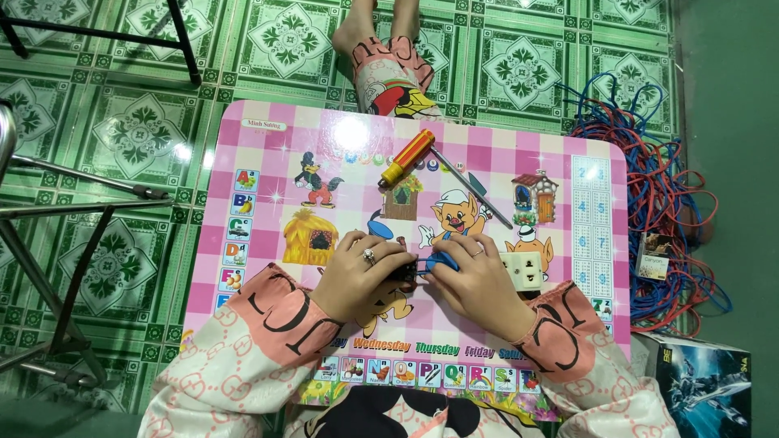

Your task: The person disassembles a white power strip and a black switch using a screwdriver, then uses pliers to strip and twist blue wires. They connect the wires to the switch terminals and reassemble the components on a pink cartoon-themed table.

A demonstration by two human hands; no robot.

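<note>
Two patterned pink-and-cream sleeves fill the bottom of the frame, and from them two hands meet at the centre of a pink checked children's lap table [243,130] printed with cartoon animals, letters and weekdays. Between the hands sits one small dark electrical part [408,270], pinched at its left end by the fingers of the left hand [357,276], which wears a ring; its shape is mostly hidden, so I cannot tell which way it points. A blue-handled tool [443,261] is gripped in the right hand [479,284], fingers curled closed round it, the handle lying roughly left to right with its tip toward the dark part. Just right of that hand lies one cream square wall socket [521,270], flat on the table. Toward the upper centre rests one screwdriver with an orange and yellow handle [408,157], its metal shaft running diagonally down to the right, well apart from the hands. Off the table's right edge a tangle of red and blue wires [665,195] sprawls on the green patterned floor tiles [130,138], and a dark printed box [706,389] sits at lower right.
</note>
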